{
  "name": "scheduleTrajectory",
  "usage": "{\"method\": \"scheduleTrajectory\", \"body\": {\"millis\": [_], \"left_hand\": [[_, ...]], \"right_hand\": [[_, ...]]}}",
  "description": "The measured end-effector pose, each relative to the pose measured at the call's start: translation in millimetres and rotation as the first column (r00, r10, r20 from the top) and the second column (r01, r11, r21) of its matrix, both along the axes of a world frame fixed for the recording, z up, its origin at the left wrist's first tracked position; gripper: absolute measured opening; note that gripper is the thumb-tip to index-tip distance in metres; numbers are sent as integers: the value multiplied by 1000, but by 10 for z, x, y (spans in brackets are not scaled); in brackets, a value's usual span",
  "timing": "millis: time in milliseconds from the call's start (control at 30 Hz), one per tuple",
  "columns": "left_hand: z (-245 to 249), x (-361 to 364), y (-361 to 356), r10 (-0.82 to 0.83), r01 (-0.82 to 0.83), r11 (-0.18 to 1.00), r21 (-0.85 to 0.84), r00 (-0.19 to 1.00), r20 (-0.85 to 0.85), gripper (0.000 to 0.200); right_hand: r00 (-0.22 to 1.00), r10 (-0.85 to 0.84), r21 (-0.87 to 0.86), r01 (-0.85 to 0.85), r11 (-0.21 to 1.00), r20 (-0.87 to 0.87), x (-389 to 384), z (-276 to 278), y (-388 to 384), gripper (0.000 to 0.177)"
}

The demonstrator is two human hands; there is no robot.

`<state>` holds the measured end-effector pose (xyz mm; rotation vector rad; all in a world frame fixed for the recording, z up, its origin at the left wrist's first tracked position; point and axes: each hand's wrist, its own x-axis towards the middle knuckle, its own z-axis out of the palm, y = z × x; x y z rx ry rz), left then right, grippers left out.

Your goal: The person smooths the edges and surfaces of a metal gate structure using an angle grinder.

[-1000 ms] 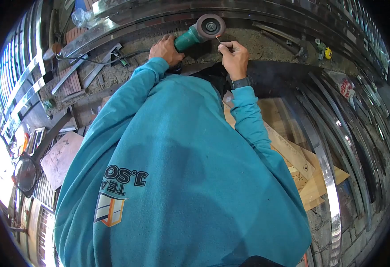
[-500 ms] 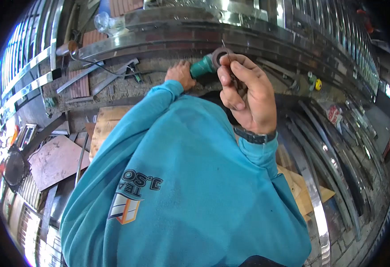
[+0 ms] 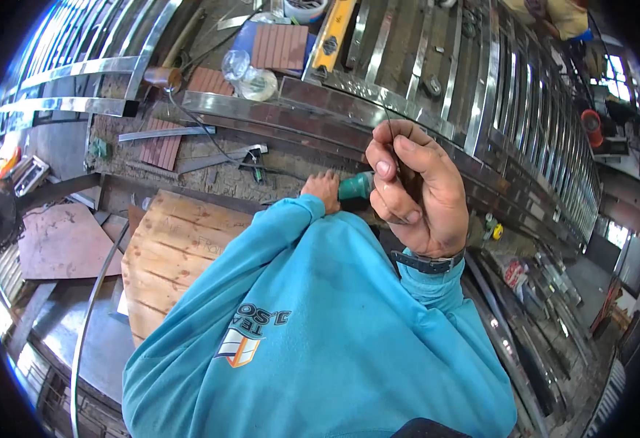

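Right hand [image 3: 418,193] is pinching a thin metal rod [image 3: 388,123] between thumb and curled fingers, raised close to the camera with the tip pointing up. Left hand [image 3: 322,191] is closing around the green grinder [image 3: 355,187] down on the surface [image 3: 188,182]; the disc is hidden. Judgement: pinching the rod low and bracing the grinder flat is likely serving best.

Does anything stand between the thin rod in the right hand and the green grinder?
Nothing visible does. The right hand pinches the thin rod, raised near the camera; the left hand grips the green grinder. The raised hand hides the grinder's front end.
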<state>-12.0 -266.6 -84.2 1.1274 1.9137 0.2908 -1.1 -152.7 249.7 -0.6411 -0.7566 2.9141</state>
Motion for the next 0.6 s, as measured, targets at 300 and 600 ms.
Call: {"method": "scheduleTrajectory", "body": {"millis": [300, 600], "left_hand": [[-4, 61, -34, -14, 21, 998, 51, 991, -131, 74], [52, 36, -40, -41, 48, 998, 42, 989, -143, 70]], "right_hand": [[998, -32, 326, 14, 945, 52, -1373, -214, 454, 21], [970, -90, 583, -61, 810, 226, -2950, -794, 1229, 10]]}}
